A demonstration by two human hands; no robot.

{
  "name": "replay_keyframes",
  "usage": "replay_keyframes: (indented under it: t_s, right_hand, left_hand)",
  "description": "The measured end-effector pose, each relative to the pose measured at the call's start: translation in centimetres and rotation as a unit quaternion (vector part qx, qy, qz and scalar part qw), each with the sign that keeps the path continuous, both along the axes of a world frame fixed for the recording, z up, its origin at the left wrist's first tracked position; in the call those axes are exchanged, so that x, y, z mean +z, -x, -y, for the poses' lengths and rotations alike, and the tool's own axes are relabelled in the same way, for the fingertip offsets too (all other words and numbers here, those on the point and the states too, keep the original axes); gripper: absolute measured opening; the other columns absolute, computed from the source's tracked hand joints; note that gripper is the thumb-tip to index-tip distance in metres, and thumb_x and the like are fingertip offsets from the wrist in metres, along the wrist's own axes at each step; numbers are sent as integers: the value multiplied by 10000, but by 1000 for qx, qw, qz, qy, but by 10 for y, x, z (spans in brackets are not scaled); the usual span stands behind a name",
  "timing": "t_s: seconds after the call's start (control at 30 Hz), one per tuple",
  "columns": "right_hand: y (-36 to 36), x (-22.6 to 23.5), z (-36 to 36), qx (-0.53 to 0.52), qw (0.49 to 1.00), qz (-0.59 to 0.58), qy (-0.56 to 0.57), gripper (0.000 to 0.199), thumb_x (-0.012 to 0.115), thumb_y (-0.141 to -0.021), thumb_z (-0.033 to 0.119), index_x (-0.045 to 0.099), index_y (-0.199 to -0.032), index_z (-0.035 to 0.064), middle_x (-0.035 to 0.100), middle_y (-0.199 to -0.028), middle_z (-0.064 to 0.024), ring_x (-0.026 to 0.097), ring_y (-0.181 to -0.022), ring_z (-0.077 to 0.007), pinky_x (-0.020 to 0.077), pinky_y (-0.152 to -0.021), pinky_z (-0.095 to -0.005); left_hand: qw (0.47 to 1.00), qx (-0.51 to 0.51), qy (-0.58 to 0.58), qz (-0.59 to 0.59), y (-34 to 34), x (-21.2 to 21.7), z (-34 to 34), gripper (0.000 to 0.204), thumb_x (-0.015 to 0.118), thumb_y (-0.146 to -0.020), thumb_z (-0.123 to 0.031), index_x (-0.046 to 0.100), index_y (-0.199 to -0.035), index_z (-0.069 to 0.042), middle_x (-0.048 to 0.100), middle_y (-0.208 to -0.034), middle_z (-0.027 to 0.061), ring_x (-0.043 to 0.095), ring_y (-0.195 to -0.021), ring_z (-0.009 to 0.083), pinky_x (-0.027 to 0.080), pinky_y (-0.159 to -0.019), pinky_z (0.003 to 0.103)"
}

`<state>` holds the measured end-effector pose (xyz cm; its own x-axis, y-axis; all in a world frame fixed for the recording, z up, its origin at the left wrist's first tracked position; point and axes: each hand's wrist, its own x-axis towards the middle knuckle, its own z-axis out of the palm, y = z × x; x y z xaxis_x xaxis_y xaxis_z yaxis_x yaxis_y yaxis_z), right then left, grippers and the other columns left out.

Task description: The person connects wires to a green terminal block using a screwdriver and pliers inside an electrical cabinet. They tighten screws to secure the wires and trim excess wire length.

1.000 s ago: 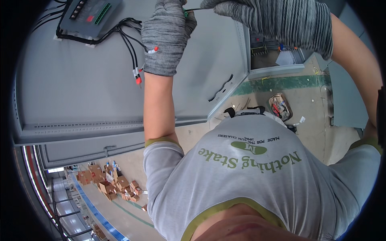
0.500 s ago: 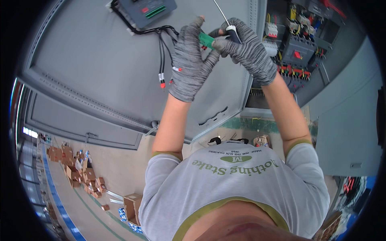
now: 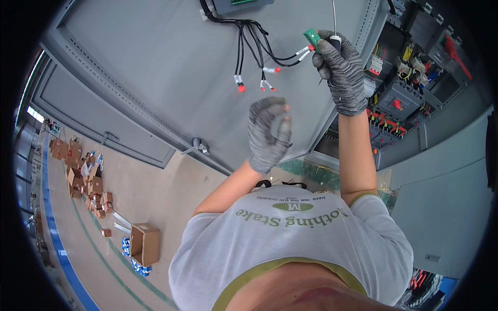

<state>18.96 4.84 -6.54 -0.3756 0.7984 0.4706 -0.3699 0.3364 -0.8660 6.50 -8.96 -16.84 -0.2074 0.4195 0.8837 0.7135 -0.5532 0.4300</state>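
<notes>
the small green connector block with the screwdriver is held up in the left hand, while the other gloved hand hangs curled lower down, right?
Not quite: the head view shows the right hand holding the small green connector block and the screwdriver up by the grey cabinet door. It is the left hand that hangs curled lower down.

Both hands gloved: left hand (image 3: 268,133) and right hand (image 3: 340,70) wear the same knit work gloves, mottled grey-and-black marl, snug fit, ribbed cuffs ending at the wrists. Forearms bare below the cuffs. Torso in a short-sleeved T-shirt (image 3: 290,243), pale grey-white, with olive-green trim at the collar and at both sleeve hems. Olive-green lettering arcs across the chest, with a small oval green emblem and a line of tiny print alongside it. No watch, no wristbands, no jewellery visible.
</notes>
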Motion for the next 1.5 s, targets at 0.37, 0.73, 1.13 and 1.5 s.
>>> replay_keyframes:
  t_s: [0.37,0.73,1.13,1.5]
  right_hand:
    - [5,-8,-4,25,997,-76,5,277,629,-934,165,597,-1124,-34,648,-803,-89,632,-664,-114,509,-548,-211]
    - [0,-10,-4,13,1000,-15,-14,244,605,-947,157,599,-1106,-28,661,-792,-89,630,-657,-106,492,-530,-208]
    - [8,-16,-11,-3,999,-32,-3,226,627,-936,173,609,-1090,8,643,-745,-72,598,-623,-82,457,-509,-193]
    - [4,-9,2,0,1000,20,19,231,634,-937,222,632,-1046,19,601,-676,-33,524,-552,-59,411,-489,-191]
  left_hand:
    - [981,-51,-37,183,52,-11,-35,307,592,-876,75,551,-1149,-58,543,-1142,62,543,-1014,123,457,-916,281]
    - [999,24,-39,27,52,1,-47,429,728,-763,70,559,-1133,-67,510,-1182,92,591,-1013,196,495,-877,318]
    - [986,-89,-56,126,30,22,-50,421,665,-872,0,550,-1277,-25,659,-1038,78,632,-960,158,491,-870,326]
    - [998,35,-56,-18,19,85,-59,115,679,-853,-15,686,-968,-21,660,-898,64,627,-799,142,505,-747,267]
